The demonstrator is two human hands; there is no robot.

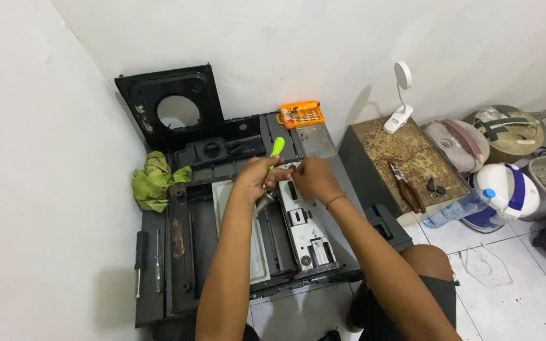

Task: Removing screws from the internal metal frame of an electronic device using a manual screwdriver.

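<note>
Now the left hand [255,177] grips a green screwdriver [276,149]; right hand [311,178] alongside.

The left hand [255,177] grips a green-handled screwdriver [275,151] beside the right hand [311,178], seemingly over the opened appliance's metal bracket [304,224].

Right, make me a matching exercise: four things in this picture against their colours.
Things:
1. screwdriver handle in the left hand
2. bit case by the wall
3. rag
4. clip lamp

Colours:
A. white
B. orange
C. bright lime green
D. dull olive green

Pairs: 1-C, 2-B, 3-D, 4-A
</note>
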